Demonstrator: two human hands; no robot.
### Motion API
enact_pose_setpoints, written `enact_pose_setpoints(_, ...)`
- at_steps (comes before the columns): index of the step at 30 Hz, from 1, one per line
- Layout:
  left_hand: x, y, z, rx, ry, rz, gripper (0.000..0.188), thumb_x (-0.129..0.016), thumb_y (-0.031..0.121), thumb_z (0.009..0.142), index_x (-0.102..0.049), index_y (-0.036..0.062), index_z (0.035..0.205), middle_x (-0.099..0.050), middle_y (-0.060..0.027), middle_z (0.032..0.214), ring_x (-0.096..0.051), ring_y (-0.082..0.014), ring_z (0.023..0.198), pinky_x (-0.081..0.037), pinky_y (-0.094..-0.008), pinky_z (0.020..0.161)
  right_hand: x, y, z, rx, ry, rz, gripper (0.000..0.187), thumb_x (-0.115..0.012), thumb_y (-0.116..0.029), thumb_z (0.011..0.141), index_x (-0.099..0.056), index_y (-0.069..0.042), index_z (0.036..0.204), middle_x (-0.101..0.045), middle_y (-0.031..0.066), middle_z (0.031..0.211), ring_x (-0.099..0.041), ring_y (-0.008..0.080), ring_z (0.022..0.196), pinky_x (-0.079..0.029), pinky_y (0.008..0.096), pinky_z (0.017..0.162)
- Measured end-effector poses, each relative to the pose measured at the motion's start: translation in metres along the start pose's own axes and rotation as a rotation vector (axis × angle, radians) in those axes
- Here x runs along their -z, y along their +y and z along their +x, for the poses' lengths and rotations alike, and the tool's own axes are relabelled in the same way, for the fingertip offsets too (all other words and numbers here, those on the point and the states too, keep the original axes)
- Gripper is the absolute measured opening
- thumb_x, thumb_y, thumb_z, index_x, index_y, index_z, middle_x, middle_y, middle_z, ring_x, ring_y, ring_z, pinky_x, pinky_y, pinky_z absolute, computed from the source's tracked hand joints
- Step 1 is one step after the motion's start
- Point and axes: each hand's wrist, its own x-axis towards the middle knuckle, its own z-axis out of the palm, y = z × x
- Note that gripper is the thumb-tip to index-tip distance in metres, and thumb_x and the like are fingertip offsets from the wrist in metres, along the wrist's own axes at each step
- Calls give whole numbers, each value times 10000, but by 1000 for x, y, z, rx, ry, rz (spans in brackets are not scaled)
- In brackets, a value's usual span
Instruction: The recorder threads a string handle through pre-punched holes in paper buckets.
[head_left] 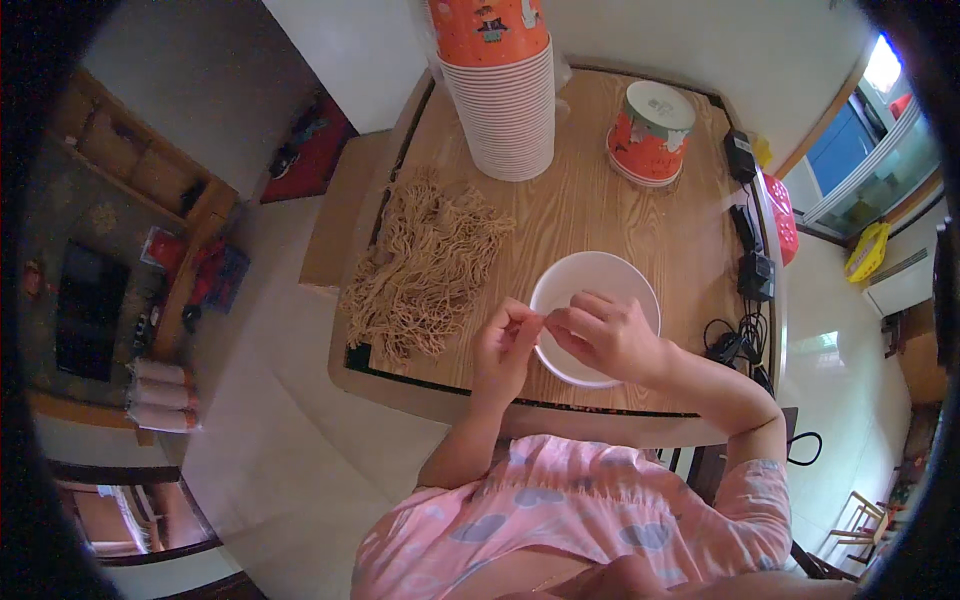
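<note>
A white paper tub (585, 283) stands with its mouth up at the table's near edge, its pale inside showing. My left hand (505, 345) is at the tub's left rim, thumb and fingers pinched together. Over the tub's mouth, my right hand (610, 338) is also closed in a pinch, its fingertips meeting those of my left hand. Whatever lies between the fingertips is too small to make out. To the left of the tub spreads a heap of tan, stringy strands (430, 265), tangled and loose.
A tall stack of nested paper tubs (508, 115) rises at the back. An upside-down orange tub (650, 145) sits at the back right. Black adapters (756, 276) and coiled cables (740, 345) line the right edge of the wood-grain table (575, 215).
</note>
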Motion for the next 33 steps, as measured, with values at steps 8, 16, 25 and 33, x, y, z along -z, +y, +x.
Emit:
enact_pose_setpoints(8,29,-16,27,-166,169,510,43,-574,54,833,-593,16,843,-547,-19,777,-501,-63,646,-414,-196,561,-13,20,6,-496,-114,249,142,-582,-153,776,-554,-29,839,-610,161,746,-600,333,649,-479,411,590)
enact_pose_setpoints(16,29,-21,32,-46,-13,660,144,-550,21,822,-612,17,951,-574,-56,900,-566,-152,792,-450,-254,671,-31,30,9,-491,-195,156,162,-549,-193,790,-561,-37,832,-613,163,731,-599,352,662,-479,437,602)
enact_pose_setpoints(25,30,-23,32,-103,-29,674,163,-551,-22,804,-615,20,948,-580,-62,891,-569,-157,788,-448,-250,645,-37,32,10,-457,-187,166,149,-558,-184,778,-549,-45,830,-604,161,693,-592,356,632,-472,449,575)
enact_pose_setpoints(33,30,-24,30,-113,-20,674,164,-548,-31,796,-615,16,939,-576,-54,859,-545,-131,698,-434,-239,582,-42,33,12,-450,-172,178,145,-558,-190,780,-551,-55,831,-600,160,684,-591,354,633,-469,442,572)
